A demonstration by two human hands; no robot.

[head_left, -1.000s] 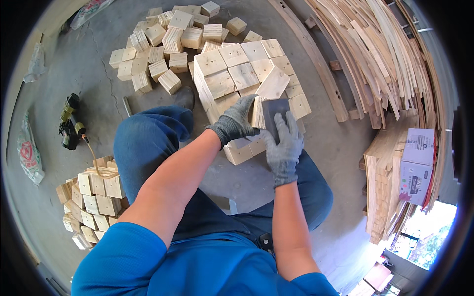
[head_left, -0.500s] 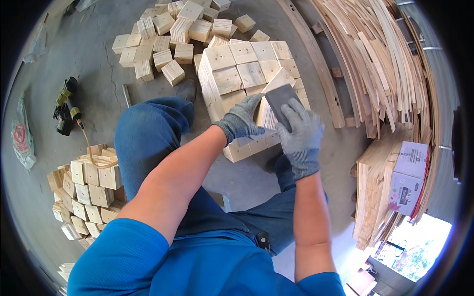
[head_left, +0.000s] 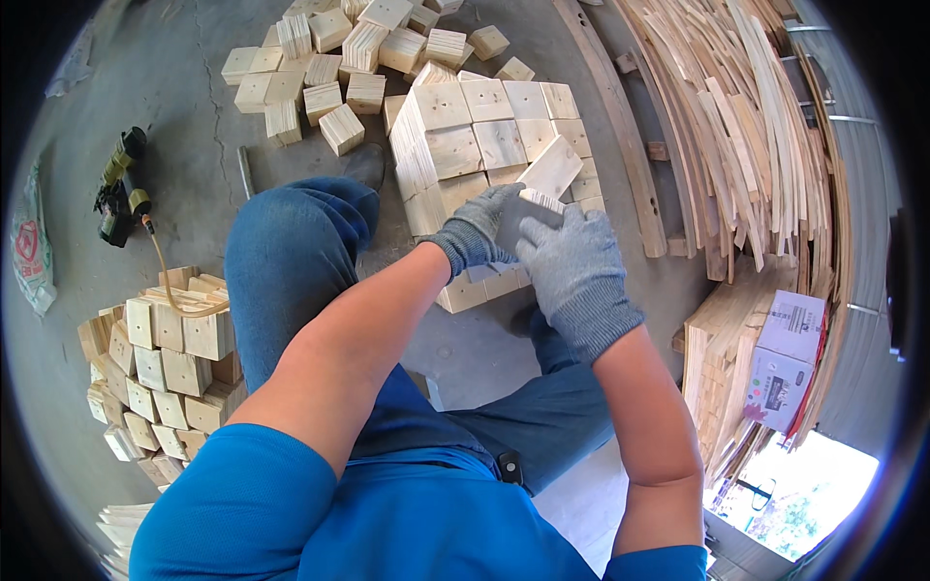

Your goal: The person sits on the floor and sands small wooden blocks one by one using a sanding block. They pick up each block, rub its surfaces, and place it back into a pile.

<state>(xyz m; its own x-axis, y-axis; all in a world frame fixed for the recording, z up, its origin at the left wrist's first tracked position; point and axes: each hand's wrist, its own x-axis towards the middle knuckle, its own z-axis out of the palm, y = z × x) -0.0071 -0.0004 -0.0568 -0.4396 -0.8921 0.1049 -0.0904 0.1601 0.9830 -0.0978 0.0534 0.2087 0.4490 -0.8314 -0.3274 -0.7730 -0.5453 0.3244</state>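
Note:
A small wooden block (head_left: 552,168) rests tilted on top of a neat stack of similar wooden blocks (head_left: 449,153). My left hand (head_left: 477,230), in a grey knit glove, grips its left side with fingers and thumb apart around it. In my right hand (head_left: 573,269), gloved the same way, is a flat dark grey block that looks like a sanding block (head_left: 513,225). It lies against the side of the wooden block that faces me, and my right fingers cover part of it.
Loose wooden blocks (head_left: 342,129) lie heaped beyond the stack. Another block pile (head_left: 184,353) stands at left, near a nail gun (head_left: 118,189) with a hose. Long wood strips (head_left: 722,145) and a cardboard box (head_left: 783,358) are on the right.
My right hand has brought the sanding block down and left, from the wooden block's upper right edge to its near side. My left hand keeps its hold, nearly still.

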